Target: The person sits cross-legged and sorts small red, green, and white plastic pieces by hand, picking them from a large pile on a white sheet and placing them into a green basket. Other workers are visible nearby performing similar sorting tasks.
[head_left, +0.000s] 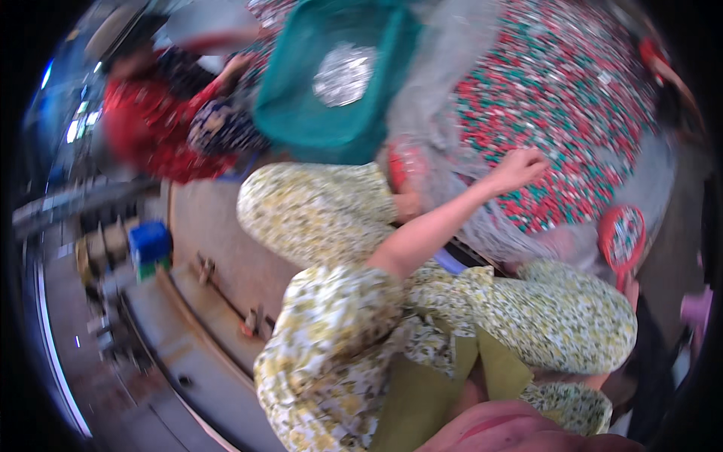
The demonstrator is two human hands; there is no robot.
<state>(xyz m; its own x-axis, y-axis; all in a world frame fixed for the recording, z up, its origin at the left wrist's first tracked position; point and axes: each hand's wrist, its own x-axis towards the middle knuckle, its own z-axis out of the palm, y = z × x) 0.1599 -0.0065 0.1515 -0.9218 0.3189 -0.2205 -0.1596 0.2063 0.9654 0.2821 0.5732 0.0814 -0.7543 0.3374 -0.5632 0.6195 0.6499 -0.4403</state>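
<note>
- Your left hand (520,169) is stretched forward on a bare, nearly straight forearm, palm down; its fingers (536,160) curl loosely onto the heap of small red, green and white pieces (572,98), touching them, though you cannot tell whether they grip any.
- Your right hand is not in view.
- The heap lies on a clear plastic sheet (444,90) ahead of your knees; a teal basket (331,83) sits to its left, a red scoop (622,237) near its right edge.

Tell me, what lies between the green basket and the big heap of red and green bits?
In the head view, a crumpled sheet of clear plastic lies between the green basket and the heap of red and green bits.
</note>
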